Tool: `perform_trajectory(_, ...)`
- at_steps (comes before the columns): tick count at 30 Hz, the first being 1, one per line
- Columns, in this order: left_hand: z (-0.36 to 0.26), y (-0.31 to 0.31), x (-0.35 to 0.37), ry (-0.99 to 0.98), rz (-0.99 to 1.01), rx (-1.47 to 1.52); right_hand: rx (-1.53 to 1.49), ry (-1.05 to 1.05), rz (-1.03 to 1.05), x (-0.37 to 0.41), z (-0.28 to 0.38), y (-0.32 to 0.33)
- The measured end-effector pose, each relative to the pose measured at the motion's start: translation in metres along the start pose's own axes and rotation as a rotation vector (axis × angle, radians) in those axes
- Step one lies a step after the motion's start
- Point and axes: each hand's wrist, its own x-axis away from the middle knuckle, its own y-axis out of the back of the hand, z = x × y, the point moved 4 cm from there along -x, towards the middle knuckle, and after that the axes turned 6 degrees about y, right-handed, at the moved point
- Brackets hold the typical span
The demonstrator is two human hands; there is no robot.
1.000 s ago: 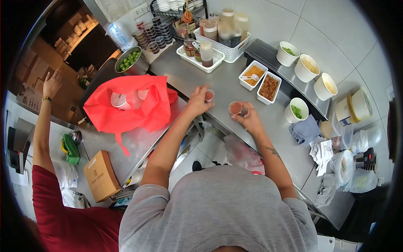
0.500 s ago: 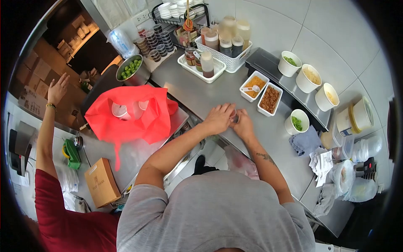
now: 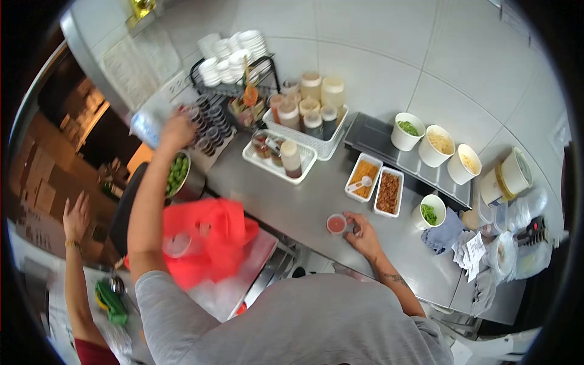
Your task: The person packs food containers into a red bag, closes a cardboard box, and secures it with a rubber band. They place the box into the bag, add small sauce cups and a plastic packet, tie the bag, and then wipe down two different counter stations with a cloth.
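Note:
A small clear cup of reddish sauce (image 3: 336,224) stands upright on the steel counter. My right hand (image 3: 365,238) is just to its right, thumb and forefinger apart and curved, fingertips right at the cup's rim. Far to the left, my left hand (image 3: 177,131) reaches over to the stacks of small lidded sauce cups (image 3: 214,121) by the wall. Its fingers are smeared by motion and partly hidden. Below that forearm lie a red bag (image 3: 228,228) with a clear-lidded container in it and a metal pot of green limes (image 3: 178,173).
Sauce bottles (image 3: 312,125) fill a white basket, with a white tray (image 3: 304,173) in front. Tubs of orange crumbs (image 3: 367,165) and brown bits (image 3: 388,193) sit near white bowls of toppings (image 3: 436,149). A co-worker's arm (image 3: 79,286) extends at far left.
My left hand has left the cup and swung far left to the stacked sauce cups. The sauce cup now stands on the counter beside my right hand. The view has shifted.

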Motion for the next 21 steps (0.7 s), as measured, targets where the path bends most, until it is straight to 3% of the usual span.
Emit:
perform_trajectory(2, 0.088, -0.018, -0.043, 0.243, -0.036, -0.150, -0.052, -0.035, -0.085, 0.003, -0.016, -0.004)
perform_trajectory(4, 0.132, -0.014, -0.057, 0.440, -0.098, -0.306, -0.019, -0.091, -0.182, 0.007, -0.017, -0.004)
perform_trajectory(6, 0.153, -0.010, -0.064, 0.496, -0.115, -0.289, -0.026, -0.119, -0.273, 0.008, -0.013, -0.005)
perform_trajectory(10, 0.175, -0.021, -0.081, 0.462, -0.033, -0.321, -0.017, -0.183, -0.389, 0.018, 0.020, 0.004)
perform_trajectory(13, 0.184, -0.027, -0.091, 0.313, -0.239, -0.385, -0.010, -0.134, -0.483, 0.018, 0.029, 0.008)
perform_trajectory(16, 0.197, -0.031, -0.103, 0.271, -0.249, -0.334, -0.019, -0.068, -0.546, 0.016, 0.044, 0.009)
perform_trajectory(21, 0.228, -0.021, -0.121, 0.439, -0.477, -0.065, 0.043, 0.038, -0.578, 0.017, 0.069, 0.016)
